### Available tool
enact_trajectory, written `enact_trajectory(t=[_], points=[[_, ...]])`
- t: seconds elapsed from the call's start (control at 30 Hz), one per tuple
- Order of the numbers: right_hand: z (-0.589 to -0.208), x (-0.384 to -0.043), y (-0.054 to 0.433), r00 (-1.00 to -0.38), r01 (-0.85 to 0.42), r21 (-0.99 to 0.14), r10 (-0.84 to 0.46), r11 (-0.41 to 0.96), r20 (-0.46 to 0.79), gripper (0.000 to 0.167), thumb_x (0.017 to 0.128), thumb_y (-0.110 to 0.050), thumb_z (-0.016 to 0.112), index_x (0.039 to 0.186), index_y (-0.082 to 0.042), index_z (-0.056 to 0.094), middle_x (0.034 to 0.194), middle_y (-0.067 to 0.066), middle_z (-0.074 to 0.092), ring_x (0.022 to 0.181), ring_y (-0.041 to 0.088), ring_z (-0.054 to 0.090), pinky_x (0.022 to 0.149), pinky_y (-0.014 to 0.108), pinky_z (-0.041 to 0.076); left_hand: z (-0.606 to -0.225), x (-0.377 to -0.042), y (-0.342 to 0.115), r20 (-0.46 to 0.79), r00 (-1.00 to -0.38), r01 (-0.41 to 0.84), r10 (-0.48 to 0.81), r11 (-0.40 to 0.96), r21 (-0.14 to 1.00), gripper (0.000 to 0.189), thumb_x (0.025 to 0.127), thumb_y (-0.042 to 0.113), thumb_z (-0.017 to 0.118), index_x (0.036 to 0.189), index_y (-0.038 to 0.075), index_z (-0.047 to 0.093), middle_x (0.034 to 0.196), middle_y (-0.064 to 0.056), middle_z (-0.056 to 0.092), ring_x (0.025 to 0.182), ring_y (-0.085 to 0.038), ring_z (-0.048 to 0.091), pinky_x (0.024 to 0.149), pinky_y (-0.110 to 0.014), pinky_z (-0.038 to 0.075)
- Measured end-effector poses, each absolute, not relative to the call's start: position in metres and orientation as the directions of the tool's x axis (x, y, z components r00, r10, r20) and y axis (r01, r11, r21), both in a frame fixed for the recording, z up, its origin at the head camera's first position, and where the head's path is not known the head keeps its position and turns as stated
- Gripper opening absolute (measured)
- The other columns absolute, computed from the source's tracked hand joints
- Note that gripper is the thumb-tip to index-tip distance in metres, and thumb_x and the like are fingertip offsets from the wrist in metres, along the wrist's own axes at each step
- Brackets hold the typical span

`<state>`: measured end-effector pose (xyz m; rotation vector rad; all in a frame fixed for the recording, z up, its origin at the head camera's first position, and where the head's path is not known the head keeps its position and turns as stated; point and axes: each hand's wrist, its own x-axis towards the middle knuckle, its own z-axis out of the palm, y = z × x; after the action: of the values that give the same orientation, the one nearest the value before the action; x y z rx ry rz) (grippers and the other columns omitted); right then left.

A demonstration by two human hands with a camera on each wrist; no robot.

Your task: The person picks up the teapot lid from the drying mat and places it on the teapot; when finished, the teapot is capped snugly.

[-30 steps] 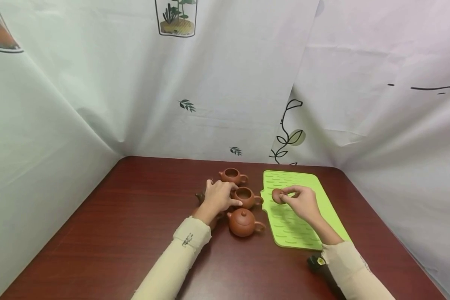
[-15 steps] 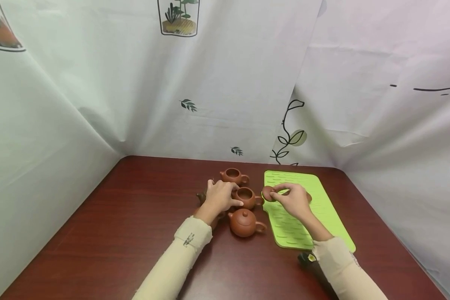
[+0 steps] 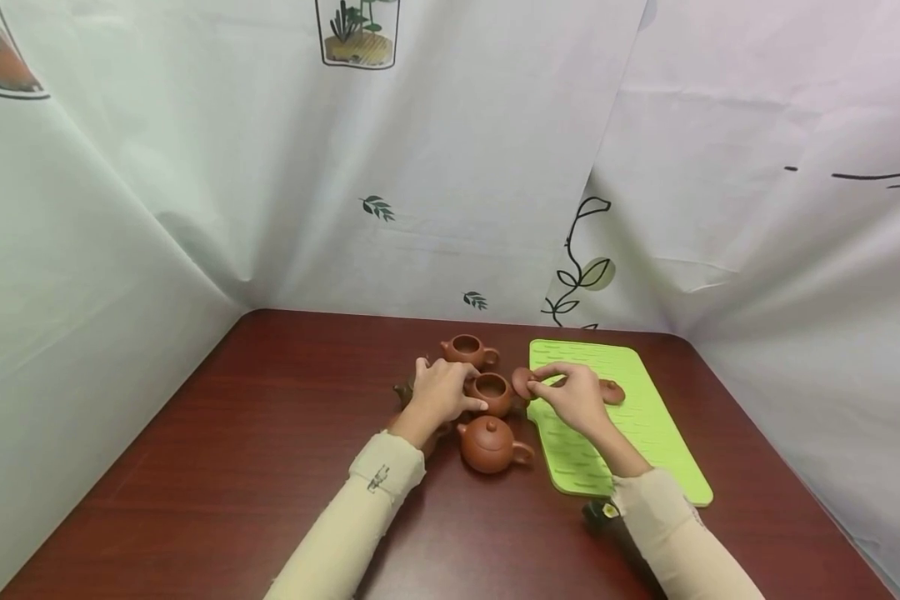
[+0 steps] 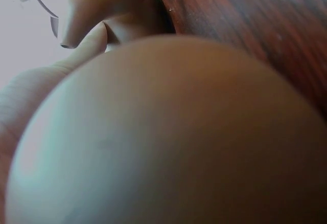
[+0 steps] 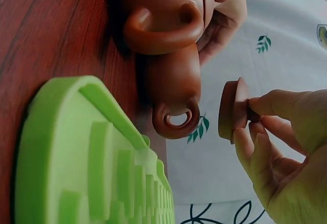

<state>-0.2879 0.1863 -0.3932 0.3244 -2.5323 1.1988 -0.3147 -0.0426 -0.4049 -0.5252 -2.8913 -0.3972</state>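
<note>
My left hand grips the lidless reddish-brown clay teapot in the middle, thumb in front and fingers behind. In the left wrist view the thumb lies against a teapot body near a spout, and a blurred brown rounded surface fills most of the picture. Pinched by its knob, a round clay teapot lid is in my right hand, to the right of that teapot and above the table. The right wrist view shows this lid edge-on, raised and apart from the teapots.
A lidded teapot stands in front, a lidless one behind. More teapots, partly hidden, sit under my left forearm. Another lid lies on the green ridged mat. A dark item with a yellow flower is by my right sleeve.
My right hand has moved left with the lid, from over the mat to close by the middle teapot, uncovering the other lid on the mat. My left hand keeps its hold.
</note>
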Motion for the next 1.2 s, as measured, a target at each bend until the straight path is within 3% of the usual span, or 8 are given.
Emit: enact_trajectory(t=[0.8, 1.2], points=[[-0.392, -0.293, 0.171, -0.937, -0.334, -0.752, -0.118, 0.568, 0.328, 0.011, 0.086, -0.012, 0.077, 0.095, -0.005, 0.076, 0.089, 0.013, 0.072, 0.064, 0.041, 0.067, 0.046, 0.03, 0.047, -0.403, -0.314, -0.042, 0.212, -0.925, 0.361, 0.315, 0.904, 0.23, 0.052, 0.076, 0.055, 0.08, 0.119, 0.026, 0.071, 0.103, 0.005, 0.07, 0.099, -0.019, 0.063, 0.091, -0.047, 0.032], [-0.393, -0.299, 0.159, -0.943, -0.326, -0.764, -0.136, 0.557, 0.303, 0.011, 0.086, -0.012, 0.077, 0.094, -0.005, 0.075, 0.083, 0.012, 0.071, 0.062, 0.039, 0.067, 0.045, 0.031, 0.049, -0.404, -0.315, -0.042, 0.211, -0.923, 0.365, 0.32, 0.903, 0.227, 0.055, 0.076, 0.055, 0.08, 0.121, 0.026, 0.071, 0.104, 0.006, 0.071, 0.098, -0.019, 0.063, 0.09, -0.047, 0.031]])
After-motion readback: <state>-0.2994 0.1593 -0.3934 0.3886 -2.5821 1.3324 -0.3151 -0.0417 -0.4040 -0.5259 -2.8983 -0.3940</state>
